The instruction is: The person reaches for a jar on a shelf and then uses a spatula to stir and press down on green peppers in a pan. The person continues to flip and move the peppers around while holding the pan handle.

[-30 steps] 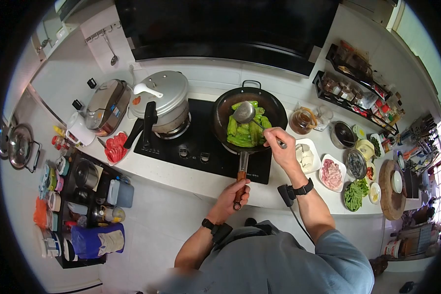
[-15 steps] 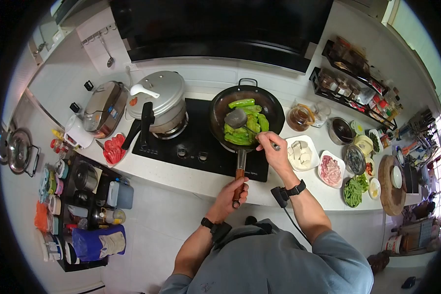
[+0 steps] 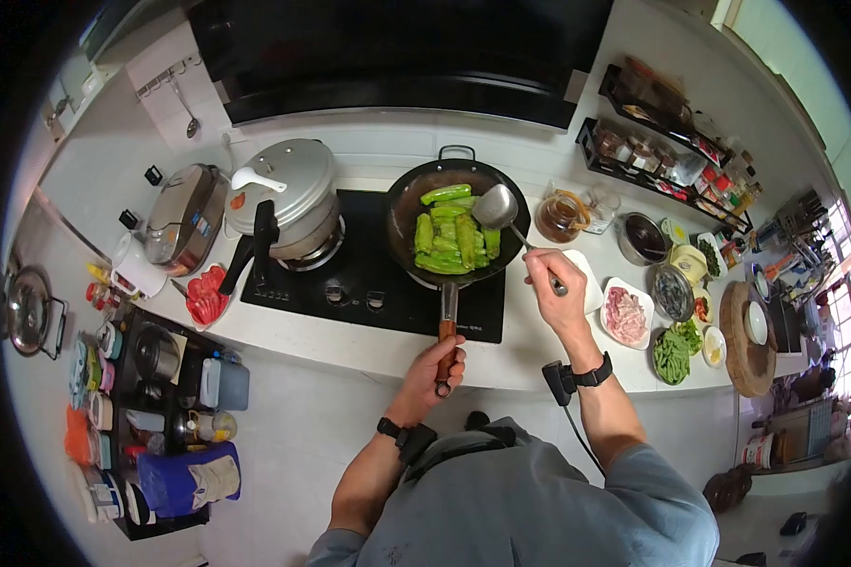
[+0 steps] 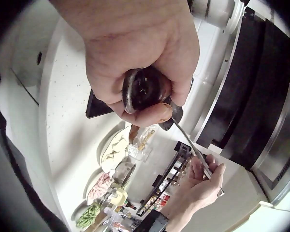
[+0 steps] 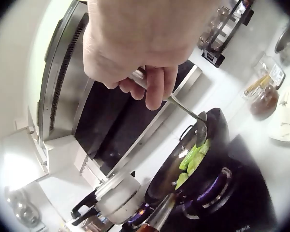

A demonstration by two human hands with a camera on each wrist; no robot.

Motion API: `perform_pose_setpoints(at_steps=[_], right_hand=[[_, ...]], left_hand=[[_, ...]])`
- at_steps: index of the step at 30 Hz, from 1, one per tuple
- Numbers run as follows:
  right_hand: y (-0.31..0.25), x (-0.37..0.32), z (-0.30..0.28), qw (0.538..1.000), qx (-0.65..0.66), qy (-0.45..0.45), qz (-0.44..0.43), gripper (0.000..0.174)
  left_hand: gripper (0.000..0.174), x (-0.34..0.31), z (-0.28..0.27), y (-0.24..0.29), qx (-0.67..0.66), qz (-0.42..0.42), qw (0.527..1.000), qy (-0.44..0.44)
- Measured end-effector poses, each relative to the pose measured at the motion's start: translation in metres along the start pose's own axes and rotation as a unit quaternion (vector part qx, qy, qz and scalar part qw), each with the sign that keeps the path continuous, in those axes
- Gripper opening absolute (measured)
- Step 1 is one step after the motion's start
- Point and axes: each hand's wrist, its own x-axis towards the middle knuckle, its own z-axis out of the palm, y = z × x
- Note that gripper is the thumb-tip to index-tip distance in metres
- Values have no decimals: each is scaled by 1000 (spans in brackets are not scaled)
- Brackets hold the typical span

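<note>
A dark wok (image 3: 399, 215) sits on the right burner with several long green peppers (image 3: 454, 236) piled in its middle. My left hand (image 3: 429, 370) grips the wok's wooden handle (image 3: 446, 338), fingers curled round it; the left wrist view shows the handle's round end (image 4: 147, 91) in that fist. In my right hand (image 3: 556, 282) is a metal ladle (image 3: 496, 206), held by its shaft. Its bowl is at the wok's right inner side, beside the peppers. Flames show under the wok (image 5: 154, 181) in the right wrist view.
A pressure cooker (image 3: 298, 189) with a white spoon on its lid stands on the left burner. Right of the wok are a glass jug (image 3: 560, 217), a white plate (image 3: 581, 274), sliced meat (image 3: 624, 314) and green beans (image 3: 671, 357). Tomato slices (image 3: 208, 295) lie at left.
The ladle has moved from over the peppers at the wok's left and centre to its right side. The peppers lie rearranged. The left hand keeps its grip on the handle.
</note>
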Motion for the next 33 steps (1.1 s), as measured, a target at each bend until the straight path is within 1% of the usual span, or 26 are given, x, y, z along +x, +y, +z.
perform_pose_setpoints(at_steps=[2,4,8,10,13,14,16,17,18,20,21,25,28,31,33], right_hand=[[3,-3,-2,1000,-4,3,5,19],[2,-10,1,997,21,18,66,22],[3,-14,2,997,27,10,68,24],[-3,-14,2,996,1,-8,92,26],[-17,-12,8,994,-13,-23,106,24],[-20,-10,15,994,-11,-27,105,24],[-26,-5,27,997,68,-2,46,22],[-27,-1,31,997,69,-9,19,21],[-26,1,32,997,70,-9,14,21],[-17,-3,31,998,27,-15,51,22],[-15,-3,31,997,48,-18,60,22],[-12,-8,35,996,59,-24,64,21],[-16,-5,42,997,64,-19,42,19],[-21,-3,49,998,43,-51,15,18],[-22,-1,53,998,46,-46,16,18]], left_hand=[[27,3,-1,1,-4,3,1000,-7],[26,6,-6,-2,-17,3,1000,-12],[26,9,-13,-5,-26,4,999,-28],[26,7,-12,-3,-24,8,999,-29],[26,6,-8,-2,-26,5,999,-33],[26,4,-8,0,-29,-3,999,-33],[25,-1,-5,1,-25,-2,999,-33],[25,-2,-2,3,-21,-1,999,-37],[25,0,-2,4,-19,4,999,-39],[24,2,-4,1,-36,3,999,-21],[24,2,-5,1,-38,4,999,-22],[24,1,-6,1,-28,0,999,-28],[24,0,-6,5,-18,-10,999,-29],[24,0,-5,5,-16,-14,999,-29],[24,0,-4,6,-15,-9,999,-32]])
